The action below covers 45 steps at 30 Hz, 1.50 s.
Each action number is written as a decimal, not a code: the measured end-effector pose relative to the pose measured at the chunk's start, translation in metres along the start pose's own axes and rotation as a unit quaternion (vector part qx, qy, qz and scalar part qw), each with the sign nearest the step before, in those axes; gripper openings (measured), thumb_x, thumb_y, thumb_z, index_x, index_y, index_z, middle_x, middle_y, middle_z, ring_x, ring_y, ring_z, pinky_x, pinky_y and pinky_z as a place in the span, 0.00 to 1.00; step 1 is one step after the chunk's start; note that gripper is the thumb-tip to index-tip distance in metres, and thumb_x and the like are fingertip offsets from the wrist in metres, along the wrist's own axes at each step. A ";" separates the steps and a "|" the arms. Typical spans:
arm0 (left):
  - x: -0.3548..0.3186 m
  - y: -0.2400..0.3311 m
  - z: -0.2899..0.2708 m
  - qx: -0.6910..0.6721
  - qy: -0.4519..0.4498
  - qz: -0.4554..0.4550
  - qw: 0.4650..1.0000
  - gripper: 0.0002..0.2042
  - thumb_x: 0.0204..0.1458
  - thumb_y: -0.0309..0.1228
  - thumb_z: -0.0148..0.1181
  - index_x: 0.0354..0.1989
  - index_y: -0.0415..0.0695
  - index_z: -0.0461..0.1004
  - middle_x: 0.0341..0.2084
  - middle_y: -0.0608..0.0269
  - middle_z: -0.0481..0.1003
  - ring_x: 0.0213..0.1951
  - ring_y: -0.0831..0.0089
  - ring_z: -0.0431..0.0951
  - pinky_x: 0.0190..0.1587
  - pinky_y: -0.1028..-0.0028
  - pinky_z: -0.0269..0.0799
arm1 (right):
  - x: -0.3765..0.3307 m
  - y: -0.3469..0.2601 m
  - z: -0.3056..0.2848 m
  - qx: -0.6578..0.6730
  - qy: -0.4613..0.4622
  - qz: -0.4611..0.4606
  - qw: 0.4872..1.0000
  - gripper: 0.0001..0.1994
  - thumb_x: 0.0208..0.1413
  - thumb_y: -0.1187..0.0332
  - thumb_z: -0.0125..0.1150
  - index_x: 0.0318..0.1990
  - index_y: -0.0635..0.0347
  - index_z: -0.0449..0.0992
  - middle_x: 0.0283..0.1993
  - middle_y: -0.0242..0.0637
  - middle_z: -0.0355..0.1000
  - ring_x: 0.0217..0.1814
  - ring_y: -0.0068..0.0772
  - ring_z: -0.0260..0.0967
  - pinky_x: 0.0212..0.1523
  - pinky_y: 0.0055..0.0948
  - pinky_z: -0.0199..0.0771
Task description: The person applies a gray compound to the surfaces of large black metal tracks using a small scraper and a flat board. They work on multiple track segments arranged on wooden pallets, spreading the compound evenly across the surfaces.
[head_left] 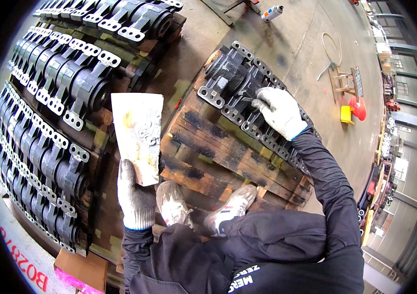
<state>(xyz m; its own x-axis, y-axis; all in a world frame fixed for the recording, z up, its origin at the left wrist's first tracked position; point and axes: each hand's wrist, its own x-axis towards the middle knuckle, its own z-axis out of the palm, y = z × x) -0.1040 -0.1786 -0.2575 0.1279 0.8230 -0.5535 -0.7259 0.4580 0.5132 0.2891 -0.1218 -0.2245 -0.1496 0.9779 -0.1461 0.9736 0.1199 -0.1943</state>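
Scorched pallet slats (218, 152) lie mid-frame; left of centre, the left grip (136, 198) clasps a smeared, yellow-stained white board (139, 130), long axis near-vertical; the right grip (280, 112) pinches a grey tool (248, 100) pointing left.

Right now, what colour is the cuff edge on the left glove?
The cuff edge is blue; it shows in the head view.
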 end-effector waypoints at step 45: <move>0.035 -0.039 0.072 -0.153 -0.082 -0.117 0.978 0.23 0.67 0.35 0.52 0.66 0.35 0.61 0.62 0.49 0.69 0.61 0.59 0.73 0.67 0.61 0.67 | 0.000 -0.104 -0.015 0.538 -0.072 0.196 0.816 0.08 0.66 0.68 0.57 0.43 0.65 0.77 0.35 0.25 0.73 0.36 0.14 0.65 0.39 0.21 0.69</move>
<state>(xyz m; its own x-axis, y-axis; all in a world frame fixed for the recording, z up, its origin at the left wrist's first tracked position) -0.0221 -0.1436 -0.2496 0.4026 0.7625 -0.5066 -0.8291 0.5382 0.1512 0.1907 -0.1315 -0.1904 0.0440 0.8654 -0.4991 0.2465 -0.4935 -0.8341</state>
